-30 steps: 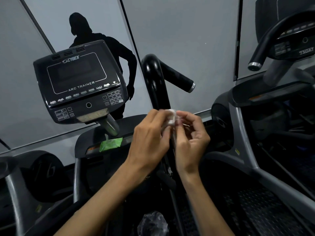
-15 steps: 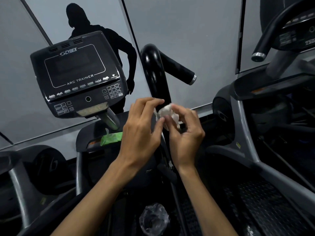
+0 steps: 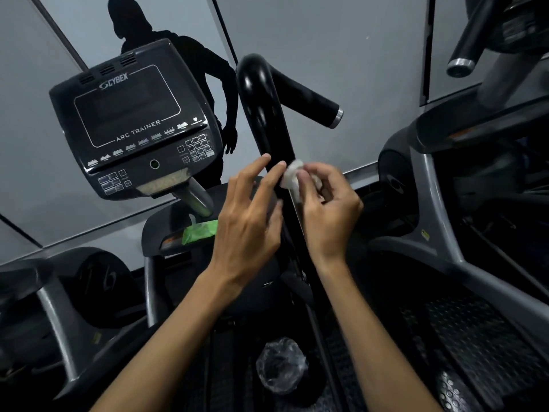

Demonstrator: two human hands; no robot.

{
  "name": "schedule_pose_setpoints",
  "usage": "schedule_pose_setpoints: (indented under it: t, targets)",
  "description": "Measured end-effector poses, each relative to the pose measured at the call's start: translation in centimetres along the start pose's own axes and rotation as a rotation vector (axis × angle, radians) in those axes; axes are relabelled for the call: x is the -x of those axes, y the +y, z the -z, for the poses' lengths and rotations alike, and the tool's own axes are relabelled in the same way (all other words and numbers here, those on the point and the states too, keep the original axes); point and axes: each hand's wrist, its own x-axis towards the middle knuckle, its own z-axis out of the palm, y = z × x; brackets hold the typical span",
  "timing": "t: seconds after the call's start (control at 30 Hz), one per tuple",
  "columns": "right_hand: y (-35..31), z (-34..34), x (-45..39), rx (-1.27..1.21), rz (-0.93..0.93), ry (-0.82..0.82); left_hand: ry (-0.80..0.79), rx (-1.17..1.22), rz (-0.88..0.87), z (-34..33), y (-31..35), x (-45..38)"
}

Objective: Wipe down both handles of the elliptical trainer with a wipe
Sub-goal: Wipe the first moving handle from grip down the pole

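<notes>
The wipe (image 3: 292, 175) is small, white and scrunched into a little wad. It sits right against the black handle (image 3: 269, 114), on the handle's right side, about halfway up the straight part. The handle is shiny and thick. It goes up, bends at the top, and points off to the right, ending in a silver cap.

The right hand (image 3: 328, 209) holds the wipe. Its fingers are curled and its fingertips pinch the wad from the right. The left hand (image 3: 249, 221) is on the other side of the handle. Its fingers are mostly straight and spread, and they reach up toward the wipe. 1 fingertip is touching or almost touching the wipe's left edge; I cannot tell which. So the 2 hands are close together, with the handle and the wipe between them.

To the left is the black screen (image 3: 133, 129) of the trainer, with "CYBEX" and "ARC TRAINER" on it. Under it lies a green pack (image 3: 199, 231). Down low, near the arms, is a clear crinkly bag (image 3: 280, 364).
</notes>
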Motion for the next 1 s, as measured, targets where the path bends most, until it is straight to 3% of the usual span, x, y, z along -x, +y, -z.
schedule_pose_setpoints:
  t: [0.13, 0.3, 0.5, 0.63, 1.0]
  targets:
    - [-0.6, -0.1, 1.5, 0.024, 0.067, -0.01, -0.001, 0.01, 0.011, 0.3, 0.4, -0.3]
    - [-0.1, 0.4, 0.3, 0.023, -0.049, -0.078, 0.011, -0.064, -0.055, 0.2, 0.4, -0.5]
    - [-0.3, 0.4, 1.8, 0.031, 0.069, -0.066, 0.011, -0.09, -0.096, 0.4, 0.4, -0.4]
    - [-0.6, 0.0, 0.2, 0.013, -0.018, -0.078, -0.011, -0.098, -0.118, 0.9, 0.3, -1.2]
    - [-0.4, 0.3, 0.1, -0.011, -0.02, -0.102, 0.034, -0.067, -0.132, 0.2, -0.2, -1.0]
